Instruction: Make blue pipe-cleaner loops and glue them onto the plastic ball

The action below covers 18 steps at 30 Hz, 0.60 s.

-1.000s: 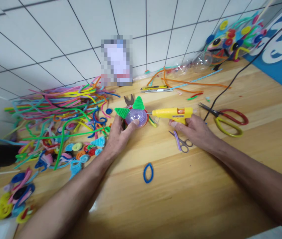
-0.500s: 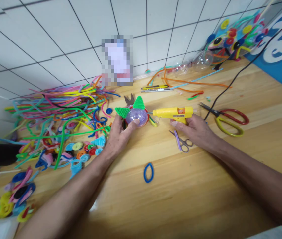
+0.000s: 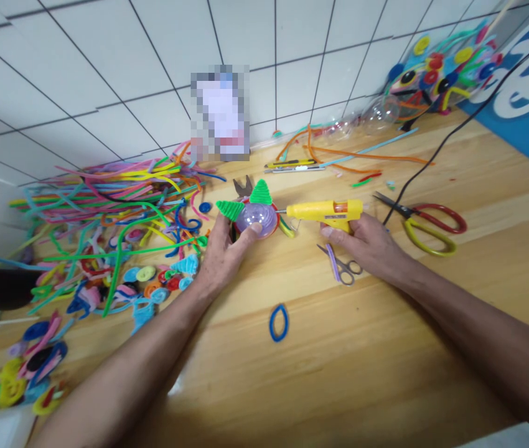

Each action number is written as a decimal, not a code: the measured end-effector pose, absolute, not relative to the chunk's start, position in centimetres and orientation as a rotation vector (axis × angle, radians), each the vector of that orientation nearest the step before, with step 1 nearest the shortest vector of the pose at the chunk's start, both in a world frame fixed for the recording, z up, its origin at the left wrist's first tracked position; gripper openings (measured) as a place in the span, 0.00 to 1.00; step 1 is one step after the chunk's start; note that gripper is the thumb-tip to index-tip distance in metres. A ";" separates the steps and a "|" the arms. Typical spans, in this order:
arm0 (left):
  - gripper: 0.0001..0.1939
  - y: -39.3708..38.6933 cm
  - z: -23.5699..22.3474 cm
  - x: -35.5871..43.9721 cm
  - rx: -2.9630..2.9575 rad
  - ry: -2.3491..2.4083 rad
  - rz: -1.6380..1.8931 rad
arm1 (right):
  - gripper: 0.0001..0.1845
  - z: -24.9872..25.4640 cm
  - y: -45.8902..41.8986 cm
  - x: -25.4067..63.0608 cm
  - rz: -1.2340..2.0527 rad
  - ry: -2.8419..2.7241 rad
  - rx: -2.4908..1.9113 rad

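Landmark: the clear dome (image 3: 253, 216). The left hand (image 3: 225, 250) holds it, thumb pressed on its near face, other fingers mostly hidden; likely a brace against the nozzle. Two green pipe-cleaner triangles (image 3: 261, 194) stand at its left and far edges, clear of the thumb, presumably so they are not crushed. The right hand (image 3: 366, 242) is wrapped around the grip of a yellow glue gun (image 3: 313, 211), right of the dome, nozzle roughly level at its red rim (image 3: 277, 223); contact: cannot tell. Small scissors (image 3: 347, 269) lie right of and nearer than the dome, seemingly parked within reach.
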<state>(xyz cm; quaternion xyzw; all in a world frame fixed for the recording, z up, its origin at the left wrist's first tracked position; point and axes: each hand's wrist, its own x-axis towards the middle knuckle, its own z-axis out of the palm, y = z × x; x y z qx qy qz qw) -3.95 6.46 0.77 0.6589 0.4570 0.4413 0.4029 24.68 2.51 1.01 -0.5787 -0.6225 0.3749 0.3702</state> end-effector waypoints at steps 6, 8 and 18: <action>0.25 6.5 0.7 -4.0 1.641 1.150 1.107 | 0.11 1.2 2.6 24.7 0.930 -1.622 -1.487; 0.25 6.5 0.7 -4.0 1.648 1.156 1.100 | 0.12 1.3 2.6 24.6 0.924 -1.619 -1.485; 0.24 6.5 0.8 -3.8 1.610 1.138 1.137 | 0.12 1.4 2.5 24.6 0.874 -1.640 -1.462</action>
